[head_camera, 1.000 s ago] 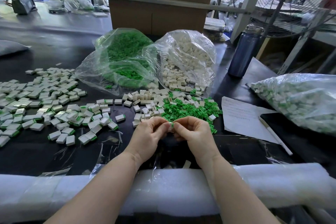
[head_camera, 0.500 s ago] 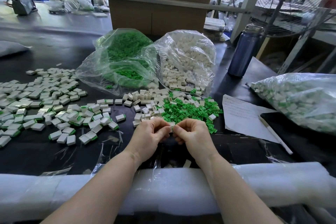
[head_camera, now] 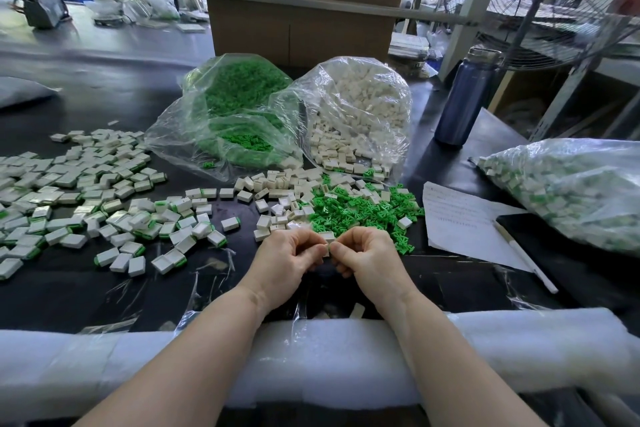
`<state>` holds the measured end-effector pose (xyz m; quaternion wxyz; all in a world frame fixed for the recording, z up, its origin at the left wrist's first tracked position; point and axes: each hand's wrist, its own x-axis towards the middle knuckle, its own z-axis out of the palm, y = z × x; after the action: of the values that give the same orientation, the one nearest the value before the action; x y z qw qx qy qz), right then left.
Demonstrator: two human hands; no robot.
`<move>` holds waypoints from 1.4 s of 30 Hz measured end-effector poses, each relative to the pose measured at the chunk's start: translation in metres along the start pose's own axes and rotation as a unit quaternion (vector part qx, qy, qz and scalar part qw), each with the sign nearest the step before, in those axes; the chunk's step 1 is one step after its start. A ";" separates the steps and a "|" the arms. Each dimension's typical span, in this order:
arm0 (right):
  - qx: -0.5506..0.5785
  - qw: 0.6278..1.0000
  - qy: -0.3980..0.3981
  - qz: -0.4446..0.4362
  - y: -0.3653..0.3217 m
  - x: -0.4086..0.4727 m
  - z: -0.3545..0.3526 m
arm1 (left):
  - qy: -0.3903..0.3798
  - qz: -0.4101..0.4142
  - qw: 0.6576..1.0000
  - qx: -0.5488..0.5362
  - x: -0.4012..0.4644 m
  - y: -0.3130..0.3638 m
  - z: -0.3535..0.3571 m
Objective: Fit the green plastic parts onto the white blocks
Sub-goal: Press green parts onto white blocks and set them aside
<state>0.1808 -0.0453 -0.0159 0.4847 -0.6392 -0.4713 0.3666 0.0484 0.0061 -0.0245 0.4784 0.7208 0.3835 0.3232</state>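
White plastic, one small block [head_camera: 328, 237], sits pinched between the curled fingertips of the left hand [head_camera: 289, 256] and right hand [head_camera: 367, 258] at lower centre of the frame, just above the dark surface [head_camera: 69, 295]. The step appears to be pressing a green part home, though that part is hidden. Next, probably, the finished piece joins the assembled blocks [head_camera: 86, 204] at left, and a fresh pair comes from the green parts [head_camera: 353, 211] and loose blocks [head_camera: 277, 184] just beyond the hands.

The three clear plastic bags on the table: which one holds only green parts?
The clear plastic bag of green parts, at back left beside the bag of white blocks. The bag at right holds white and green mixed.
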 end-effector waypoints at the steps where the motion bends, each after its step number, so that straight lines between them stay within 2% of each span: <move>1: 0.000 1.000 0.001 -0.001 0.000 0.000 0.000 | 0.000 0.001 1.000 -0.002 0.000 0.000 0.000; 7: 0.010 0.998 0.045 -0.039 0.002 -0.001 0.004 | 0.025 0.018 1.000 0.003 0.001 0.001 0.003; 12: 0.045 0.997 0.052 -0.037 0.002 -0.001 0.002 | 0.022 0.025 0.999 -0.008 0.000 0.000 0.004; 16: 0.045 0.997 0.052 -0.038 0.001 -0.001 0.003 | 0.011 0.022 1.000 0.003 0.000 -0.001 0.004; 24: 0.089 0.994 0.041 -0.043 0.001 -0.001 0.001 | 0.048 0.036 0.998 0.024 0.003 -0.003 0.002; 34: 0.101 0.993 0.038 -0.055 -0.001 -0.002 0.000 | 0.024 0.013 0.999 -0.031 0.002 -0.003 0.003; 42: 0.068 0.996 0.037 -0.050 0.002 -0.001 0.001 | 0.015 0.022 1.000 0.009 0.002 -0.005 0.002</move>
<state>0.1798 -0.0458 -0.0183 0.5620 -0.5934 -0.4584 0.3491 0.0502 0.0082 -0.0292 0.4587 0.7284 0.3781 0.3407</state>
